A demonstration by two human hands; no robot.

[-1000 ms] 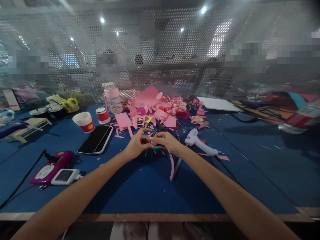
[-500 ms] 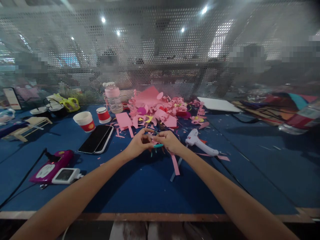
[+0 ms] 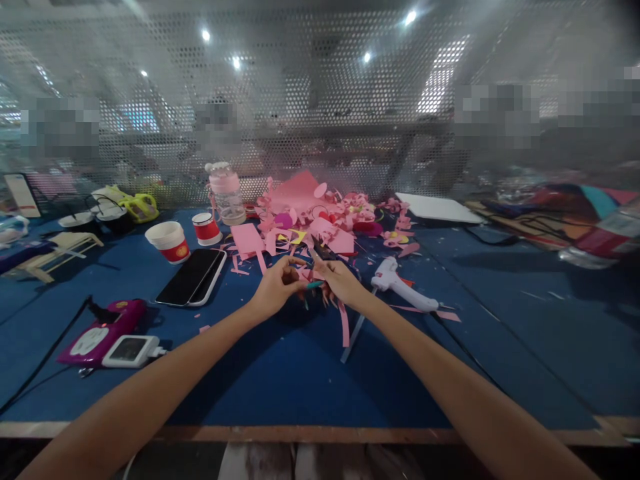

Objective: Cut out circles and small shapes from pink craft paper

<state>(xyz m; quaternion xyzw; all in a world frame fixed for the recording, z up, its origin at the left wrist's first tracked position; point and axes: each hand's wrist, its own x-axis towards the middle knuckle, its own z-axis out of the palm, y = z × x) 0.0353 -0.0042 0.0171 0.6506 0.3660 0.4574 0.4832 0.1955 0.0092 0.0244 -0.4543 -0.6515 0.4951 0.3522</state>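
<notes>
My left hand (image 3: 274, 288) is closed in a pinch, with a small piece of pink paper (image 3: 304, 274) at its fingertips. A teal tip, seemingly a long nail, sticks out from its thumb. Close beside it on the right, my right hand (image 3: 341, 281) has its fingers curled and its thumb raised towards the scraps. From under that hand hangs a narrow pink paper strip (image 3: 345, 325), curving down over the blue table; its upper end is hidden by the fingers. Just behind the right thumb lies something dark (image 3: 324, 249), too unclear to name.
Pink paper scraps (image 3: 340, 212) are heaped behind my hands. A white glue gun (image 3: 404, 285) with a cord lies to the right. On the left are a phone (image 3: 187, 277), paper cups (image 3: 167, 240), a clear bottle (image 3: 230, 197) and a purple power bank (image 3: 107, 330). A mesh screen stands behind.
My right thumb has lifted away from the left fingertips, and its fingers have spread a little. The hanging strip has swung slightly left and now curves. My left hand has barely moved.
</notes>
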